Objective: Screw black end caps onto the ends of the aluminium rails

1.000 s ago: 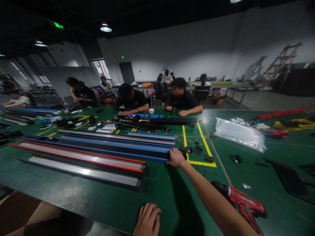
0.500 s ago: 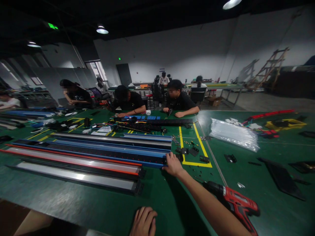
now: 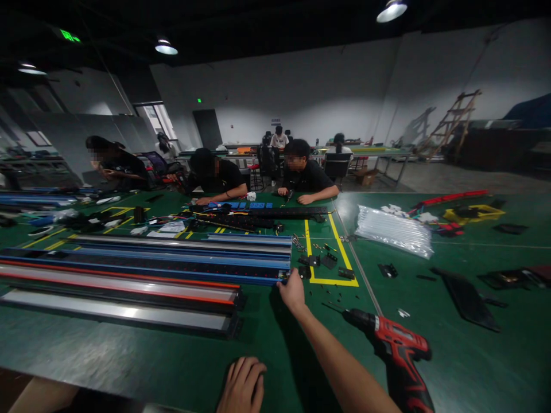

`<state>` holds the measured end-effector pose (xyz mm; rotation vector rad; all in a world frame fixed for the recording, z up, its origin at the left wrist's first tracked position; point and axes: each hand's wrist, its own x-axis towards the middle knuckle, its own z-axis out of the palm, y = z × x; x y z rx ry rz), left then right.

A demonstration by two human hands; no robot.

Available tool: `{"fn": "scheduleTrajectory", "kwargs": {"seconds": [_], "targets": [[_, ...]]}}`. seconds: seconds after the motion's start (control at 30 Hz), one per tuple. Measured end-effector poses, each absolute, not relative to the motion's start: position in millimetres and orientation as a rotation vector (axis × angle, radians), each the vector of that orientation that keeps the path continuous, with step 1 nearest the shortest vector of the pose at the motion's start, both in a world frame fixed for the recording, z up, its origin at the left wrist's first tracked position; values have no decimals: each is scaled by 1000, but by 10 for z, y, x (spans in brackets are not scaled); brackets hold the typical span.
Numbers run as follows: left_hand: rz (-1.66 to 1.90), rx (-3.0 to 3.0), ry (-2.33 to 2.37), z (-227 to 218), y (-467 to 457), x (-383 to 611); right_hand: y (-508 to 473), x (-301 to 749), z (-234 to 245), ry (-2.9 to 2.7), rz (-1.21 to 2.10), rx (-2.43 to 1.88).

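A: Hands first: how do yours sit?
B: Your left hand (image 3: 241, 387) lies open and empty on the table (image 3: 150, 355) edge, likely bracing your reach. Farther out, your right hand (image 3: 293, 289) grips the end of the blue rail (image 3: 172, 267). The red drill (image 3: 396, 344) lies right of that forearm.

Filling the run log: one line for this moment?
right hand: on blue rail end | left hand: resting on table edge | drill: lying beside right arm
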<state>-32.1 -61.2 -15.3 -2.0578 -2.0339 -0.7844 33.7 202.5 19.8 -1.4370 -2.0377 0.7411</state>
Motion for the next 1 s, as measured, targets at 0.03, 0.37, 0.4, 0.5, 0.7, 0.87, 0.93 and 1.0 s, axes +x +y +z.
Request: {"fn": "scheduleTrajectory", "kwargs": {"seconds": [0.03, 0.37, 0.4, 0.5, 0.7, 0.87, 0.93, 1.0], "targets": [[-782, -2055, -2037, -152, -613, -320, 1997, 349, 180, -2019, 736, -1433], [-777, -2056, -2036, -180, -608, -327, 1951, 563, 202, -2245, 337, -1188], [-775, -2058, -2038, -184, -609, -329, 1955, 565, 218, -2300, 305, -1167], [-767, -2061, -2043, -195, -614, -331, 1979, 543, 266, -2424, 245, -1136], [-749, -2059, -2042, -190, -608, -333, 2054, 463, 339, -2535, 195, -1173], [-761, -2051, -2041, -183, -600, -328, 2017, 472, 361, -2563, 183, -1157], [-768, -2048, -2052, -187, -606, -324, 1980, 494, 361, -2573, 183, -1157], [-766, -2048, -2076, -190, -615, -319, 1944, 518, 359, -2580, 186, -1159]]}}
